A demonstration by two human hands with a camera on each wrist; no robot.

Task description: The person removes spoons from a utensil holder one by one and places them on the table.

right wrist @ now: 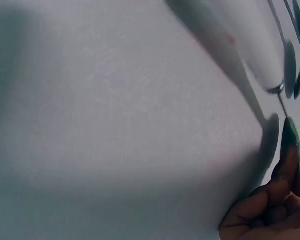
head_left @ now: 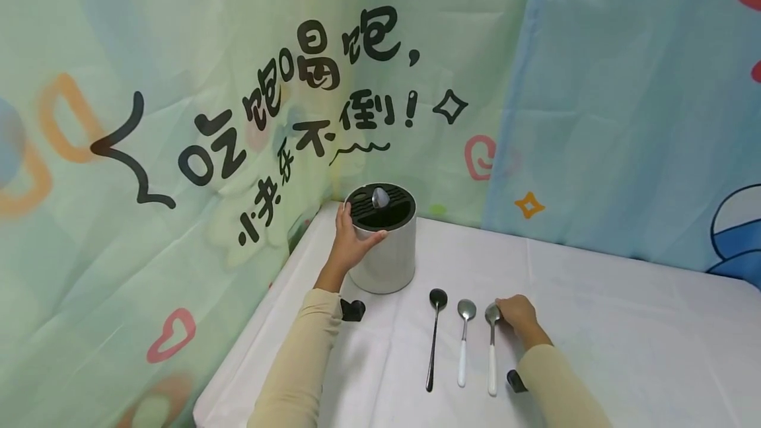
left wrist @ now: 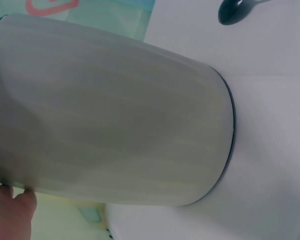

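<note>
Clasped cutlery holder (head_left: pixel 386 264) with left hand (head_left: pixel 349 245) near far-left corner of table (head_left: pixel 577 289); pinched rightmost white-handled spoon (head_left: pixel 492 355) by bowl (head_left: pixel 492 313) with right hand (head_left: pixel 518 315); seemed light, slick, best held there.

Spoons (head_left: pixel 466 310): four in all
Black spoon (head_left: pixel 437 298): one, left in the row
White-handled spoons (head_left: pixel 492 313): two, middle and right of the row
Spoon (head_left: pixel 380 198) in the holder (head_left: pixel 389 263): one, far left
Holder: one
Hands: two, one left hand (head_left: pixel 348 247), one right hand (head_left: pixel 517 314)
Black wrist pieces (head_left: pixel 353 310): two
Table (head_left: pixel 624 322): one
</note>
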